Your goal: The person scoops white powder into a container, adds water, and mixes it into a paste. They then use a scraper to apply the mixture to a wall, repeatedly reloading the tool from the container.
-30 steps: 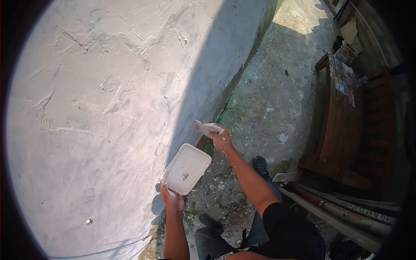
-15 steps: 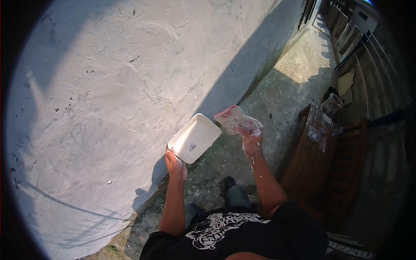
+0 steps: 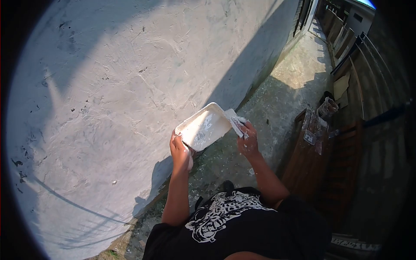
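Sunlit wall (image 3: 108,86) fills the left of the view, its pale coat rough and ridged, with a hard diagonal shadow cutting across it down to the concrete path (image 3: 277,99).

Now to the centre of it: the white tray (image 3: 203,128) is up at chest height, tilted, its open face turned toward the camera, streaks of white paste smeared inside. It sits just in front of the wall's shaded foot, not touching it as far as I can tell. The left hand (image 3: 178,149) has it clamped by the near lower corner, fingers wrapped under, thumb on the rim. And the right hand (image 3: 248,141) is closed round a putty blade (image 3: 236,121), caked white, with its edge laid against the tray's right-hand rim.

My read: this is the loading step, with paste being drawn off the tray onto the blade, or the blade being wiped clean on the rim; I can't tell which. What a next move calls for is a steady tray, a blade held flat enough to carry its load, and a turn left to the wall.

Further out, a black T-shirt (image 3: 234,229) with a white print is at the bottom. On the right stands a wooden bench (image 3: 312,147), spattered, with a paint can (image 3: 327,106) at its far end.
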Tool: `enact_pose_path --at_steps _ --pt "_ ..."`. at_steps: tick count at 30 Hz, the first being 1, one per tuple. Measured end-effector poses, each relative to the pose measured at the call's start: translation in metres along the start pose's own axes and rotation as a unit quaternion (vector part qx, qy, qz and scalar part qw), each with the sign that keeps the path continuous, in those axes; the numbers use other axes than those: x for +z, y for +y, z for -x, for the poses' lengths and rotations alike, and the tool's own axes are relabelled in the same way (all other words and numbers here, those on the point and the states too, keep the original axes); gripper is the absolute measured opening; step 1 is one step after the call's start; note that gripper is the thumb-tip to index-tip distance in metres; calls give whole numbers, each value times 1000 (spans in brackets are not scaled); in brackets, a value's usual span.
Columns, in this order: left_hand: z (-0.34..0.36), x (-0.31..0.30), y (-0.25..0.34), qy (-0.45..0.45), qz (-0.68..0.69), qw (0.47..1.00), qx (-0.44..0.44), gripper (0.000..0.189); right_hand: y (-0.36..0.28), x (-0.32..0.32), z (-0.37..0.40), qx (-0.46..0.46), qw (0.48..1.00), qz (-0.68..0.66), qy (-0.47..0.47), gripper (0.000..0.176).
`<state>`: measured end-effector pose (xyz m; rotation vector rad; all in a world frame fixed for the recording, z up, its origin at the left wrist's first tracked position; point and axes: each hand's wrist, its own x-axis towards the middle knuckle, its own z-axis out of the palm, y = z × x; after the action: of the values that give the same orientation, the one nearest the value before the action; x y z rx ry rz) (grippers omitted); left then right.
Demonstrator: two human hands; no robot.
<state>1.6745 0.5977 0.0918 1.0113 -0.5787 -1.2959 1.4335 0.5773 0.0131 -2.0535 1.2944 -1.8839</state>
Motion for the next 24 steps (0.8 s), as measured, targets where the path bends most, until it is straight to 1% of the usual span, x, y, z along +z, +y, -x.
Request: enact_pose_path --at_steps 1,2,3,4,5,6,7,8,9,10,11,12,13,15,16,18,20,23,24 --pt "-4 -2 1 -35 -8 999 20 42 -6 -5 -10 1 1000 0 1 36" --pt "-6 -4 2 -69 -17 997 41 40 -14 -13 -19 25 998 34 -42 34" --pt "-8 -6 1 -70 -18 997 40 40 -18 -18 -27 50 993 68 -84 32" --pt "-11 -7 0 -63 -3 997 46 38 -12 -21 -28 52 993 68 -84 32" --pt "-11 -10 -1 -55 10 997 51 36 -4 -24 -26 185 978 47 -89 34" --pt "-10 -11 1 -54 8 997 49 36 -5 -24 -30 315 944 26 -93 37" --pt "-1 -6 6 -48 6 997 55 35 -9 -31 -36 315 944 22 -92 37" --pt "-2 -6 8 -43 7 997 59 34 -8 -32 -44 388 911 -141 -23 39" --pt "-3 -6 9 -44 7 997 60 34 -10 -33 -53 445 843 -299 47 42" --pt "-5 -7 9 -43 13 998 54 34 -6 -34 -57 445 843 -299 49 42" --pt "-7 -6 10 -42 18 998 47 34 -3 -36 -60 424 780 -456 50 42" --pt "-7 -4 10 -45 16 998 45 34 0 -37 -62 391 696 -600 51 43" --pt "-7 -2 10 -36 17 999 35 34 3 -33 -62 392 697 -598 55 43" --pt "-2 3 5 -28 15 999 23 34 4 -19 -57 381 666 -636 79 41" --pt "-7 0 -4 -36 11 999 25 34 8 -10 -55 383 666 -634 84 41" --pt "-12 -1 -18 -47 7 999 25 34 16 8 -50 381 690 -605 116 42" --pt "-14 1 -25 -30 26 999 3 34 29 18 -39 392 689 -594 135 40" --pt "-11 1 -23 -37 9 999 -1 34 28 22 -34 371 682 -616 128 37" --pt "-10 2 -21 -37 7 999 -1 34 26 24 -31 384 714 -574 118 35"
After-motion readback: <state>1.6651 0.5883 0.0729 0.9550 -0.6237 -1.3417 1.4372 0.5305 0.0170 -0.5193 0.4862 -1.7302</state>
